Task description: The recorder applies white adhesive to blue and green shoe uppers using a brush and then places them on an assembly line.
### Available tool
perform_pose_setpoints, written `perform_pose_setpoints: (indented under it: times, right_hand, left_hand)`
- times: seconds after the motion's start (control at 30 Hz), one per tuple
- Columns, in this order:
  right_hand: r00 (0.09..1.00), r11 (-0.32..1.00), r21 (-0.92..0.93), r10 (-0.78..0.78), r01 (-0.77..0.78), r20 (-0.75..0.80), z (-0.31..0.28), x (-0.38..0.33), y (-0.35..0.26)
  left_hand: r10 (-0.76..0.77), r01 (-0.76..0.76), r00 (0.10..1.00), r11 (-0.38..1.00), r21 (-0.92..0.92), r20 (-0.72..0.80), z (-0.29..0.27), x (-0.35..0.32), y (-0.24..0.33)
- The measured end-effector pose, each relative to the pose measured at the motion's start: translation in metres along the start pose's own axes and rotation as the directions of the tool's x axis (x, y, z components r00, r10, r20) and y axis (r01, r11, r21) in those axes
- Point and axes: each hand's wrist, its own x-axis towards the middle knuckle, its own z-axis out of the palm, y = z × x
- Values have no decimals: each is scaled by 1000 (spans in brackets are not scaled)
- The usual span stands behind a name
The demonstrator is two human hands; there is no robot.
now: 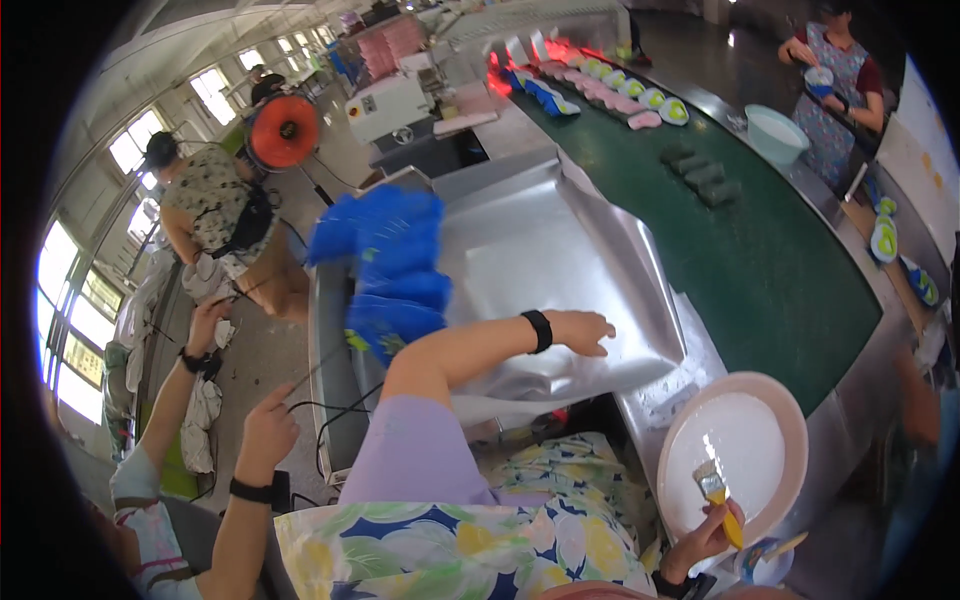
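My left hand (580, 332), with a black band at the wrist, reaches over a shiny metal sheet (500, 240). Its fingers are loosely spread and hold nothing. In my right hand (700, 540) is a paintbrush (712, 485) with a yellow handle and pale bristles. The bristles are over a light pink basin (795, 430) containing white liquid. Left of the sheet, beside my left elbow, lies a blurred pile of blue shoe pieces (400, 240).
A green conveyor belt (790, 290) carries dark pieces and a row of shoe parts (620, 90). A co-worker's two hands (268, 430) are at lower left. One person stands by an orange fan (283, 132), another beyond the belt near a pale basin (775, 135).
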Motion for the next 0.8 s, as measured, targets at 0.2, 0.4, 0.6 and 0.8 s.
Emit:
perform_pose_setpoints:
  times: [0.2, 0.4, 0.6, 0.8]
  right_hand:
    - [999, 999, 16, -44, 45, -30, 12, 5, -8]
    - [998, 998, -39, -58, 59, 15, 10, 9, -8]
    - [999, 1000, -16, -25, 26, 36, 0, 4, -8]
    - [998, 998, 28, -47, 48, -40, 9, 2, -9]
  left_hand:
    - [136, -137, 966, 990, 9, -220, -37, -37, 11]
    - [-228, 411, 772, 891, 193, -594, -92, -103, -69]
    - [-599, 715, 643, 693, 93, -477, -34, -142, -138]
    - [-386, 142, 809, 860, -490, -443, -58, -71, -99]
